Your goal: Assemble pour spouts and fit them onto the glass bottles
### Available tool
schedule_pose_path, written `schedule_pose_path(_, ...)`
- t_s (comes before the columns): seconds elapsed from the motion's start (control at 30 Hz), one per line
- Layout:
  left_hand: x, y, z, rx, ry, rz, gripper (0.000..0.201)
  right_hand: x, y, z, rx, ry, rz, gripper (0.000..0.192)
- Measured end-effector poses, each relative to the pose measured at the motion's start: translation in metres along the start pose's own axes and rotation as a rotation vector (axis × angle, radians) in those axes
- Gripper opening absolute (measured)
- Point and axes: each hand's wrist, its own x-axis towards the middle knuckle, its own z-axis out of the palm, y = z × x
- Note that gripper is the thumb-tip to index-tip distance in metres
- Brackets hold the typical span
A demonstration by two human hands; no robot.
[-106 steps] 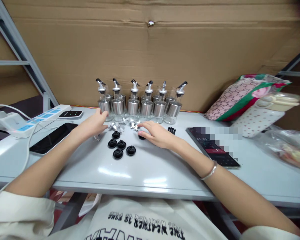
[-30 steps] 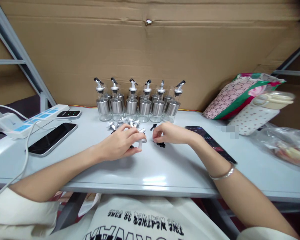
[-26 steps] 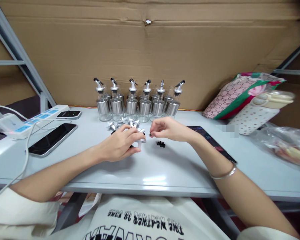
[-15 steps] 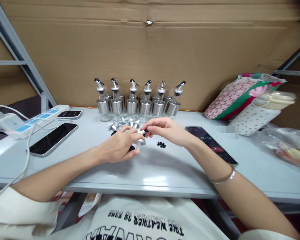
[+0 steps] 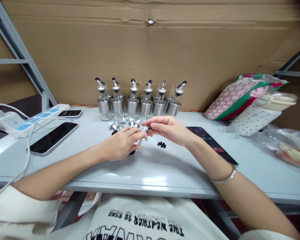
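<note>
Steel-banded bottles line the cardboard behind; left hand and right hand both grip one spout.

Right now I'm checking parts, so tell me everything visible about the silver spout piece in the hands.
The silver spout piece looks like shiny metal, small, with a flared base. It is tilted, just above the table, pinched by the left hand, while the right hand holds a small black part at its upper end.
</note>
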Motion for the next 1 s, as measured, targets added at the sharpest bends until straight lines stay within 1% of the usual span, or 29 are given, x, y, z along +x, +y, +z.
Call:
schedule_pose_path(0.07,-0.001,-0.001,0.0,-0.007,-0.008,-0.006,0.033,0.0,-0.002,0.001,0.049,-0.003,0.03,0.022)
schedule_pose_path(0.17,-0.002,-0.003,0.001,-0.003,-0.002,0.012,0.039,-0.002,-0.003,0.002,0.108,-0.049,0.058,0.025)
schedule_pose_path(0.33,-0.003,-0.003,0.001,0.022,0.039,0.06,0.039,-0.002,0.001,0.002,0.165,-0.161,0.081,0.028)
schedule_pose_path(0.47,-0.002,-0.003,0.0,0.011,0.012,0.029,0.04,-0.001,0.003,0.005,0.159,-0.151,0.071,0.028)
schedule_pose_path(0.53,-0.002,-0.004,0.001,-0.005,0.026,0.031,0.04,0.0,0.003,0.007,0.161,-0.123,0.078,0.028)
schedule_pose_path(0.63,-0.003,-0.009,0.003,-0.052,0.125,0.032,0.042,0.001,0.001,0.01,0.16,-0.064,0.069,0.027)
schedule_pose_path(0.7,-0.005,-0.013,0.005,-0.086,0.196,-0.016,0.044,0.002,0.0,0.009,0.163,-0.007,0.054,0.026)
schedule_pose_path(0.73,-0.005,-0.015,0.005,-0.092,0.21,-0.057,0.043,0.002,0.0,0.007,0.171,0.027,0.044,0.025)
schedule_pose_path(0.8,-0.006,-0.018,0.004,-0.07,0.174,-0.148,0.037,0.003,-0.001,0.003,0.198,0.102,0.04,0.02)
schedule_pose_path(0.87,-0.006,-0.019,0.003,-0.02,0.075,-0.206,0.027,0.005,0.001,-0.001,0.23,0.19,0.074,0.015)
schedule_pose_path(0.93,-0.005,-0.018,0.002,0.028,-0.013,-0.197,0.021,0.006,0.003,-0.004,0.259,0.271,0.161,0.015)
schedule_pose_path(1.0,-0.005,-0.017,0.001,0.073,-0.053,-0.158,0.017,0.008,0.007,-0.003,0.286,0.324,0.269,0.019)
